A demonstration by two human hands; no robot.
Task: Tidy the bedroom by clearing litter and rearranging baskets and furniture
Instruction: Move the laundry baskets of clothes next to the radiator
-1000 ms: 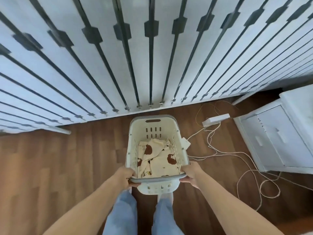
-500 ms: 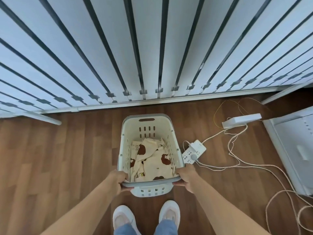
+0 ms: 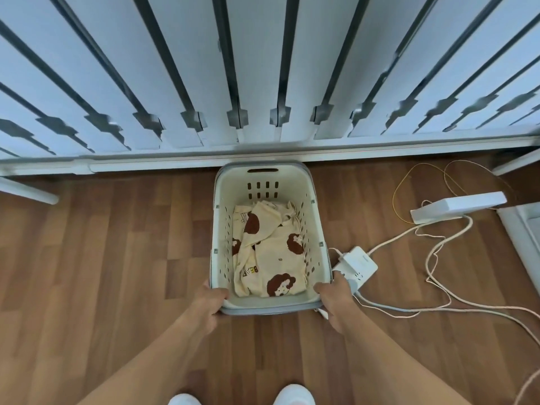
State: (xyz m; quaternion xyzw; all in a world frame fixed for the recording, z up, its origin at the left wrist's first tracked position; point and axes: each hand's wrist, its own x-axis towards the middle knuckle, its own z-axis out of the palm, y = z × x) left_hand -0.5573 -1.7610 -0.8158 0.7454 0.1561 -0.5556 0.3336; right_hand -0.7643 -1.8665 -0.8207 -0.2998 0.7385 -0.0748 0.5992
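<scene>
Big white wall [image 3: 263,68] with dark strips fills the top, wood floor [image 3: 102,258] below it. Both arms come up from the bottom of the shot, reaching forward and down, pretty much mirrored. The basket [image 3: 263,197] is low on the floor with its far end right against the wall's base, a bear-print cloth [image 3: 271,258] crumpled in the bottom. Left hand [image 3: 209,302] is curled round the near-left corner of the rim, thumb hooked inside. Right hand [image 3: 336,299] grips the near-right corner the same way. A power strip [image 3: 358,266] lies just beside the right hand, cords [image 3: 438,249] trailing off right. White shoes [image 3: 295,397] peek in at the bottom.
</scene>
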